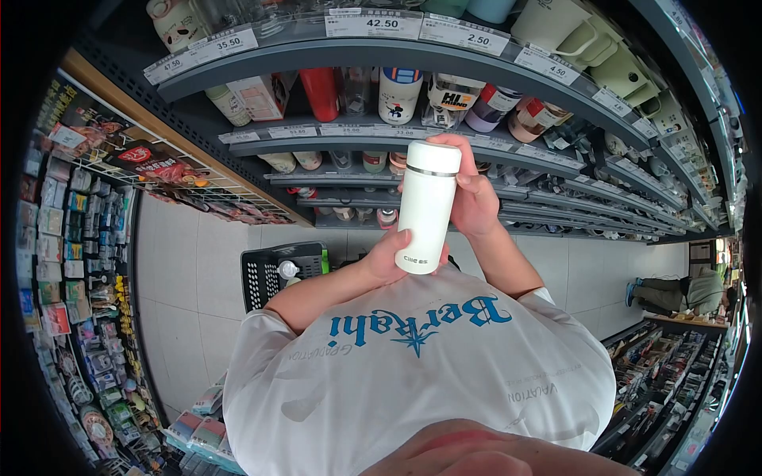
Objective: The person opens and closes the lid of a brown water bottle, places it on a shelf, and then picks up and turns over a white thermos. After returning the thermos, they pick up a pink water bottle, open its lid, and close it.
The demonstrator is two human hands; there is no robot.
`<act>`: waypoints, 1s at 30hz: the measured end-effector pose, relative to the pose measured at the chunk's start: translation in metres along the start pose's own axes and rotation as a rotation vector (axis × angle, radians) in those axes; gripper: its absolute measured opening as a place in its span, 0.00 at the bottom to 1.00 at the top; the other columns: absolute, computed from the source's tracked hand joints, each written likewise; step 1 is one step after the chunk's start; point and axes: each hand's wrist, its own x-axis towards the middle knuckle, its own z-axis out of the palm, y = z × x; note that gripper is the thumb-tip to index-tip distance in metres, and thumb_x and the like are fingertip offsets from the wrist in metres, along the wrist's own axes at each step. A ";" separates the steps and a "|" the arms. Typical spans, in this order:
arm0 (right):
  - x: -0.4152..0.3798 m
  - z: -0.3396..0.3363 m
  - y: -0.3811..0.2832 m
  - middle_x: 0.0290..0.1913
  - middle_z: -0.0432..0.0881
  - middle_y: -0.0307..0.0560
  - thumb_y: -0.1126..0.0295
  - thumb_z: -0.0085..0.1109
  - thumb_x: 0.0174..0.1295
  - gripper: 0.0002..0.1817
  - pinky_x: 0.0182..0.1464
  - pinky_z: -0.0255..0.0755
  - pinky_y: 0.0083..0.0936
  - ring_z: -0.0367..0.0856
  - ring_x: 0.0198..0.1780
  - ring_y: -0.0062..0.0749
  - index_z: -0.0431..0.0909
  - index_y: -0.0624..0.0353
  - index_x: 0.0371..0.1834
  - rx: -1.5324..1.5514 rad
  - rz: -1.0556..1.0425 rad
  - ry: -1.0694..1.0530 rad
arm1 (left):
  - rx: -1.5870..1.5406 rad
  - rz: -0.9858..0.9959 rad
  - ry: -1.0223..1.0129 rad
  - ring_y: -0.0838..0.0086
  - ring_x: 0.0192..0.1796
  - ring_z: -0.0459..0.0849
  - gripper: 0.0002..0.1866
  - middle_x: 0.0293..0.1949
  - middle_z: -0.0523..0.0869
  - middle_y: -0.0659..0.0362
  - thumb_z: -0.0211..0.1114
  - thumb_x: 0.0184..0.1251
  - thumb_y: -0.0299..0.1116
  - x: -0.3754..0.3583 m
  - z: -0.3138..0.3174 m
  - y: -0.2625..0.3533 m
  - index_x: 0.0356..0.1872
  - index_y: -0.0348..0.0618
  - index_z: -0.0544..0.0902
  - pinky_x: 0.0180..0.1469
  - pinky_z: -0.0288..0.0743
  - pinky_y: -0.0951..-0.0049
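Upright in front of my chest is a white thermos bottle (pixel 427 218) with a silver ring below its white lid (pixel 434 157) and small dark lettering near its base. My left hand (pixel 389 255) grips the lower part, its thumb lying on the front. Around the upper part, by the lid, are the bent fingers of my right hand (pixel 474 194); some of them are hidden behind the bottle. The lid sits on the bottle.
Ahead, curved shelves (pixel 333 59) hold cups and bottles above price tags. A dark shopping basket (pixel 258 274) containing a clear-topped item stands on the tiled floor to the left. Hanging goods (pixel 75 238) line the far left. Another person (pixel 675 292) is at the right.
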 end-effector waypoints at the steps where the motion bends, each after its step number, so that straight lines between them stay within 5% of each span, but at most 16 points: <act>1: 0.000 0.000 -0.001 0.52 0.77 0.57 0.52 0.51 0.59 0.34 0.47 0.81 0.43 0.84 0.46 0.53 0.56 0.57 0.66 -0.001 0.006 0.004 | 0.000 0.000 0.000 0.66 0.37 0.83 0.43 0.39 0.84 0.46 0.61 0.60 0.66 0.000 0.000 0.000 0.61 0.35 0.70 0.38 0.77 0.70; 30: 0.007 0.011 -0.002 0.54 0.77 0.58 0.53 0.47 0.58 0.33 0.48 0.80 0.47 0.84 0.48 0.57 0.58 0.57 0.65 0.067 0.032 -0.008 | 0.019 0.024 0.007 0.66 0.34 0.83 0.44 0.36 0.84 0.47 0.62 0.58 0.67 -0.004 0.001 0.009 0.60 0.34 0.69 0.35 0.76 0.72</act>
